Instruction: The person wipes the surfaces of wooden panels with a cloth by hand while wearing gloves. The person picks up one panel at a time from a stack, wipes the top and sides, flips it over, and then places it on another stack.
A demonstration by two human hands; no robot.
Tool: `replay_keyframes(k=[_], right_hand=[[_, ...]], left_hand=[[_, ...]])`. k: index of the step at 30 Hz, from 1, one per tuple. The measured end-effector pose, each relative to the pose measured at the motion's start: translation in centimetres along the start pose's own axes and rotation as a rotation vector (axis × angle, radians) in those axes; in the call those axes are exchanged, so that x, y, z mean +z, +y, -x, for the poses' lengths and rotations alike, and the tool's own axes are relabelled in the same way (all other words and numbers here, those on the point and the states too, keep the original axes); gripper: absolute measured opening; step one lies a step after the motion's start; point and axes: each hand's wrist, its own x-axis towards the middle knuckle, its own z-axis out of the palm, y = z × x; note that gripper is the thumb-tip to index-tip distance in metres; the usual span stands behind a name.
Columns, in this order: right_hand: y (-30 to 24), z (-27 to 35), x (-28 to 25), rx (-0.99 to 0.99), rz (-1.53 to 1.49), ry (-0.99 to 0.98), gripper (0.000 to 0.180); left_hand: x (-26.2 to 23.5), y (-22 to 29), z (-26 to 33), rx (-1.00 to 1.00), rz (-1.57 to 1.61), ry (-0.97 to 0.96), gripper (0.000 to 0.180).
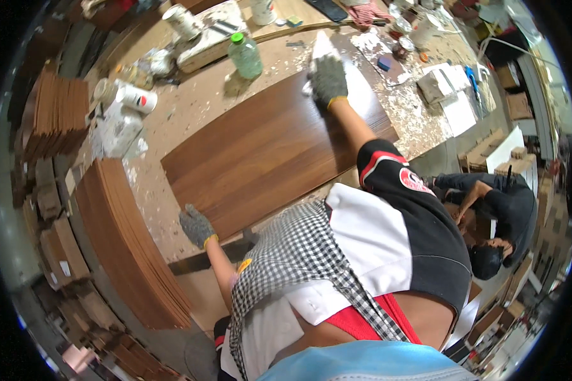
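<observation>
A wide brown wood-grain board [260, 152] lies flat and at a slant on the worktable. My right hand [329, 81], in a grey knitted glove, reaches over the board's far edge. It is closed on a white cloth [324, 46], pressed down there; part of the cloth is hidden under the fingers. At the board's near left corner, my left hand [197, 226], gloved the same way, rests against the edge with its fingers stretched out. A green-capped bottle [245, 57] of greenish liquid stands just beyond the board.
Stacked brown boards [130, 238] stand left of the paint-spattered table [152, 190], another stack [58, 113] farther off. Cups, a white cup [136, 98] among them, a plastic bag [117, 129], jars and a white block [435, 86] surround the board. A person [508, 209] crouches at right.
</observation>
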Motion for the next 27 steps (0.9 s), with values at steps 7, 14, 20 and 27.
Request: replay_keyframes(k=[7, 14, 20, 27], right_hand=[[-23.9, 7.6, -13.0, -0.783, -1.067, -0.198, 0.051], [-11.9, 3.8, -6.6, -0.437, -0.664, -0.346, 0.046], [-23.5, 5.0, -9.7, -0.414, -0.585, -0.278, 0.048], [-34.6, 8.3, -13.0, -0.759, -0.814, -0.215, 0.039]], left_hand=[[0.5, -1.6, -0.8, 0.041, 0.016, 0.036, 0.065], [0.6, -10.7, 2.7, 0.211, 0.122, 0.058, 0.042], [6.3, -14.1, 3.7, 0.230, 0.316, 0.272, 0.036], [3.2, -11.6, 4.2, 0.182, 0.495, 0.200, 0.034]])
